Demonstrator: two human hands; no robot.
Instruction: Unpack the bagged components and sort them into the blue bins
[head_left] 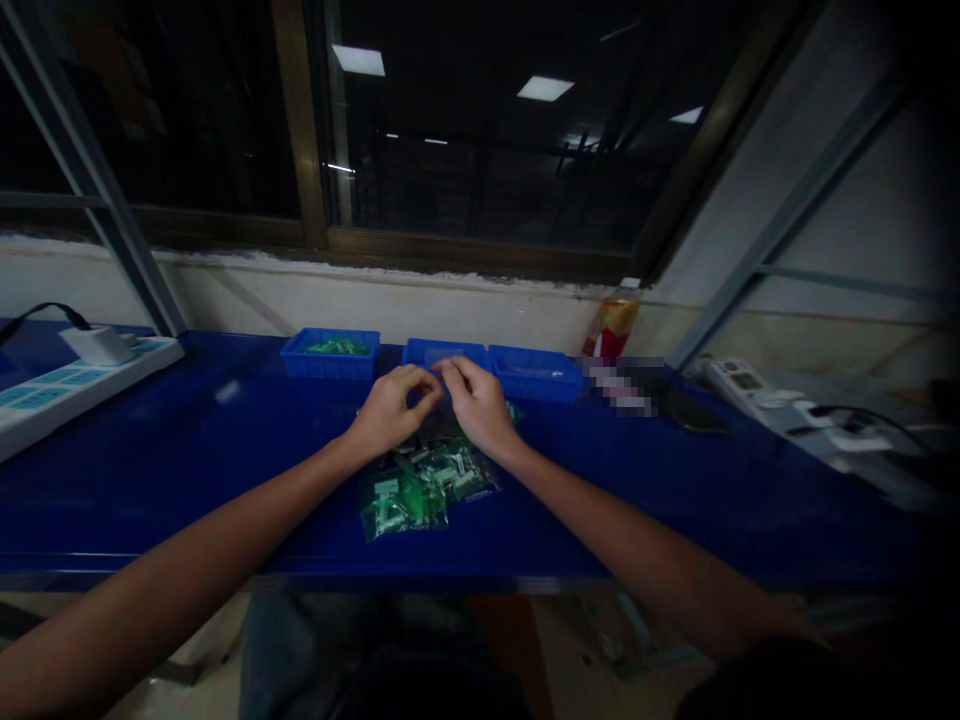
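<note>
Close together above the blue table [225, 450], my left hand [396, 408] and my right hand [480, 405] face each other. Thumb and fingers are pinched on both, the left making a ring shape. What lies between the fingertips is too small and dim to make out. Below and nearer to me is a pile of clear plastic packets [409, 500] with green and pale pieces inside. Part of the pile is hidden under my hands. Just behind them stands a blue tray [415, 350], partly covered by my fingers.
At the back left a blue tray [289, 362] holds green packets. Another blue tray [525, 385] stands at the back right. A red and gold can-like item [615, 325] and a phone-like dark object [694, 412] are farther right. Power strips [45, 395] lie along both sides.
</note>
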